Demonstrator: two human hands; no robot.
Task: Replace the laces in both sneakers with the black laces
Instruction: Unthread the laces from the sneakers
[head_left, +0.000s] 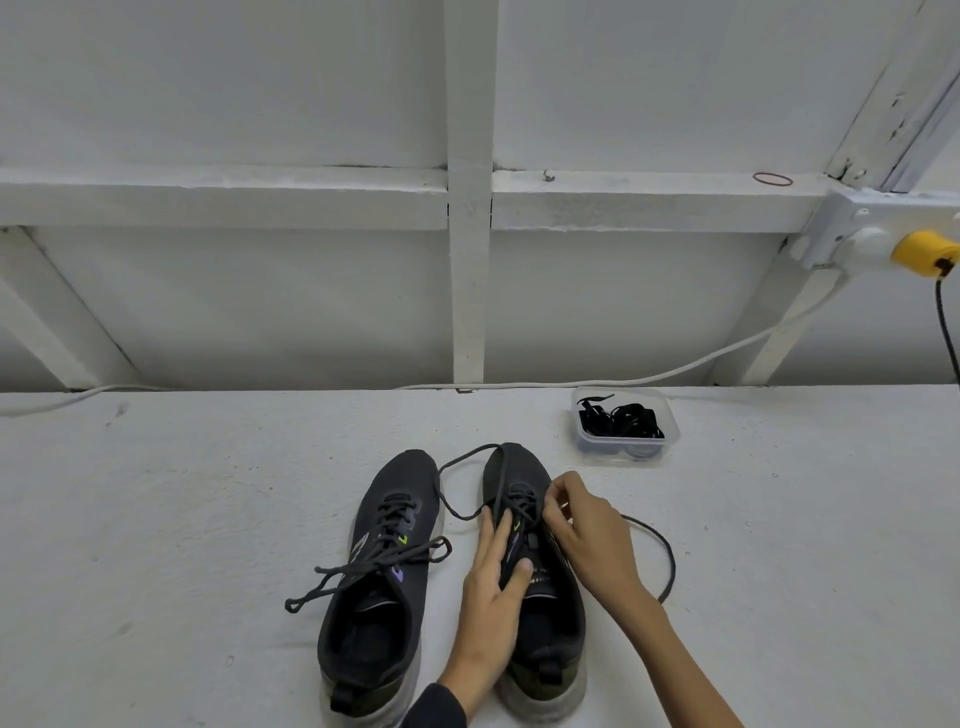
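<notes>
White surface (208, 519), left hand (493, 577) gripping right sneaker (517, 467), right hand (587, 530) pinching its lace (673, 564) (untied), black laces (623, 421) in tub (672, 428) at far edge.

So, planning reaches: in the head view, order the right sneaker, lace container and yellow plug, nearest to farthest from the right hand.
1. Right sneaker: under the right hand, which pinches its lace.
2. Lace container: beyond, slightly right.
3. Yellow plug: far right, on the wall.
</notes>
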